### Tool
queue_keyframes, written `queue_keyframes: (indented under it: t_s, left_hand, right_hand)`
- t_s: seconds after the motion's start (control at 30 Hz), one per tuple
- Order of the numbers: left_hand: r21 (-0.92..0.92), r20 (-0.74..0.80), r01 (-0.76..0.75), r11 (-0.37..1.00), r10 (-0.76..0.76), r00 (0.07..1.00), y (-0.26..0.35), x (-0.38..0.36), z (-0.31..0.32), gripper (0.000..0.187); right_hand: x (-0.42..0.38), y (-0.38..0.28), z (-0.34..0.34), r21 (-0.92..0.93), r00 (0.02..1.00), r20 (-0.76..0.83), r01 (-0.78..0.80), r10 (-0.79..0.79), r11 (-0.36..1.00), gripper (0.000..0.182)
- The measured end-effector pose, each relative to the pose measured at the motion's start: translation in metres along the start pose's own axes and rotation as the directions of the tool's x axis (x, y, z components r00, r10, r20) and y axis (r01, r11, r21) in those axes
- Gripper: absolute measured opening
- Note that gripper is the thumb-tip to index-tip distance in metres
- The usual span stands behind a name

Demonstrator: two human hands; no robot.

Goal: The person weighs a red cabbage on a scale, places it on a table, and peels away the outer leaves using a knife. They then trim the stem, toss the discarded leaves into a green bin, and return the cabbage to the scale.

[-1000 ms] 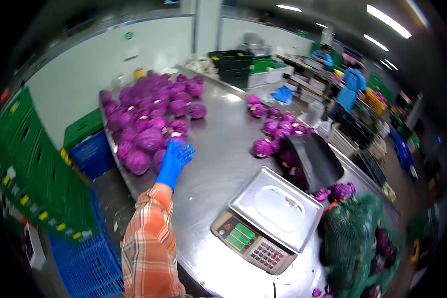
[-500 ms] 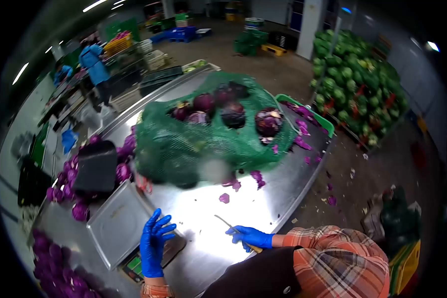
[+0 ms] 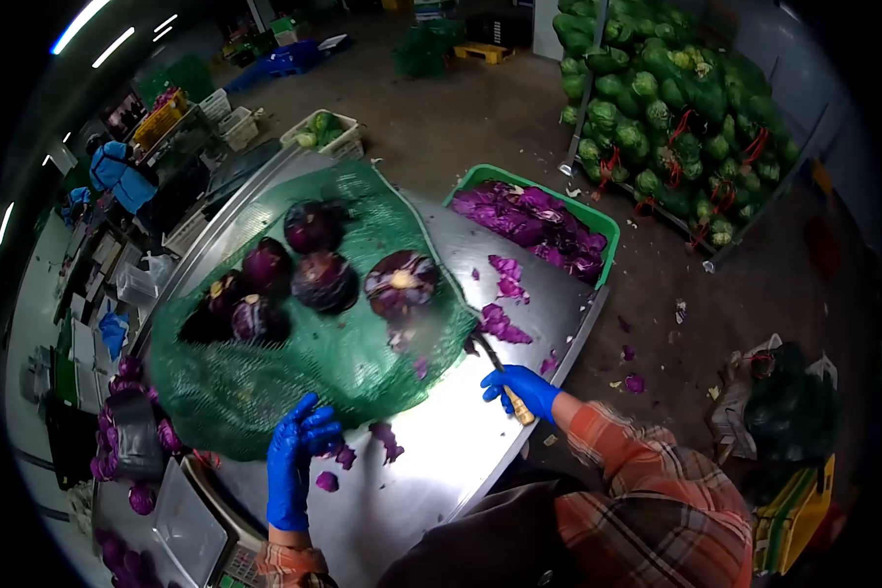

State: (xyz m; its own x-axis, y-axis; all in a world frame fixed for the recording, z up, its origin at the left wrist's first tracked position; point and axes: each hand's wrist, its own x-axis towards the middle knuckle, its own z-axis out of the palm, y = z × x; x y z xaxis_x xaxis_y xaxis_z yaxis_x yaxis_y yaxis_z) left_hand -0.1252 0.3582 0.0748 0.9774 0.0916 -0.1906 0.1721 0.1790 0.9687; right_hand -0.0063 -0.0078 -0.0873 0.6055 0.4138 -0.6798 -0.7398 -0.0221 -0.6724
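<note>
Blue gloves cover both hands. My right hand [image 3: 521,389] is closed round the wooden handle of a knife [image 3: 493,355], whose dark blade points up and away, its tip near the edge of the green net [image 3: 353,367]. My left hand [image 3: 299,456] holds nothing, its fingers apart, at the net's near edge. Several purple cabbages lie on the net; the rightmost cabbage [image 3: 400,284] shows a pale cut stem. Loose purple leaves [image 3: 505,323] are scattered on the metal table [image 3: 451,441] beside the net.
A green crate [image 3: 612,245] of purple leaves stands beyond the table's right edge. A scale [image 3: 191,519] and more purple cabbages are at the left. Green cabbages [image 3: 657,118] fill a large rack at the back right. A person in blue [image 3: 122,176] stands far left.
The view has shifted to the right and down, bringing the leaf crate into sight. My right hand has moved the knife forward, close to the net. My left hand is now at the net's near edge.
</note>
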Motion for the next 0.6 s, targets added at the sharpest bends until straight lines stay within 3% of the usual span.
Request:
queue_keyframes:
  t_s: [0.1,0.2,0.27,0.33,0.37,0.4,0.47,0.53,0.6]
  left_hand:
    - [0.034,-0.039,0.021,0.999,-0.019,0.999,0.014,0.057,0.041,0.063]
    - [0.076,-0.048,-0.028,0.997,0.032,0.998,0.011,0.127,0.055,0.052]
    - [0.262,-0.19,-0.159,0.952,0.212,0.959,0.003,0.175,0.062,0.046]
    - [0.41,-0.129,-0.348,0.843,0.432,0.893,-0.01,0.228,0.067,0.046]
    - [0.422,-0.092,-0.335,0.842,0.408,0.909,-0.02,0.255,0.063,0.046]
    - [0.432,-0.056,-0.326,0.841,0.385,0.921,-0.03,0.281,0.06,0.047]
    - [0.456,-0.09,-0.24,0.857,0.313,0.946,-0.051,0.319,0.07,0.048]
    - [0.414,-0.082,0.15,0.898,-0.127,0.989,-0.062,0.329,0.078,0.05]
    - [0.481,-0.053,0.033,0.876,-0.008,0.999,-0.063,0.323,0.086,0.048]
  right_hand:
    - [0.022,-0.06,-0.038,-0.125,0.992,0.122,-0.03,0.045,0.992,0.042]
    - [0.048,-0.113,-0.097,0.045,0.995,0.094,0.04,-0.044,0.998,0.046]
    - [0.069,-0.142,-0.132,0.067,0.98,-0.166,0.126,-0.113,0.99,0.035]
    - [0.092,-0.15,-0.155,0.08,0.899,-0.406,0.215,-0.165,0.973,0.022]
    - [0.088,-0.153,-0.152,0.048,0.887,-0.398,0.273,-0.232,0.961,0.015]
    - [0.086,-0.15,-0.14,0.182,0.899,-0.38,0.303,-0.217,0.935,0.014]
    - [0.072,-0.128,-0.111,0.038,0.887,-0.261,0.404,-0.381,0.914,0.016]
    - [0.054,-0.11,-0.089,0.058,0.914,-0.223,0.359,-0.338,0.932,0.024]
    - [0.043,-0.099,-0.09,0.068,0.874,-0.248,0.446,-0.418,0.893,0.028]
